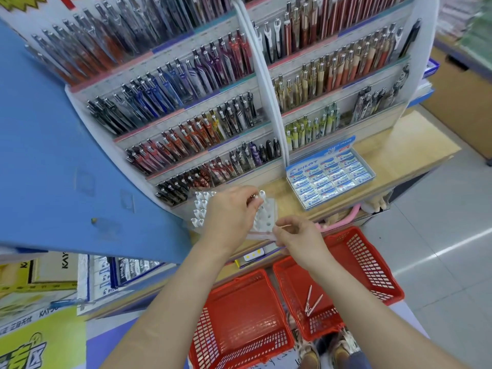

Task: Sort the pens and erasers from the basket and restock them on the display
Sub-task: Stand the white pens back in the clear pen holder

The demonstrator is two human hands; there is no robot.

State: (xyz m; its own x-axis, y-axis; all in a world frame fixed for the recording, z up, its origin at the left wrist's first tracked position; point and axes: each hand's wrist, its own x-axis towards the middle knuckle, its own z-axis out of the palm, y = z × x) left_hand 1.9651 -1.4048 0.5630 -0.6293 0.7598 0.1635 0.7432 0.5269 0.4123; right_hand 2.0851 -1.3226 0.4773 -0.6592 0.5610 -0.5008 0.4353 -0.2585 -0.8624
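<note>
"PILOT" on eraser box

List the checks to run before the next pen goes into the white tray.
1. Grip on the pen: ok, the left hand pinches it.
2. Free holes in the white tray: ok, several show beside the hand.
3. What the right hand carries: cannot tell; it pinches a thin item near the tray's front edge.
4. Emptying of the right basket: not ok; two pens lie in it.
5. Stock in the eraser box: ok, filled.
</note>
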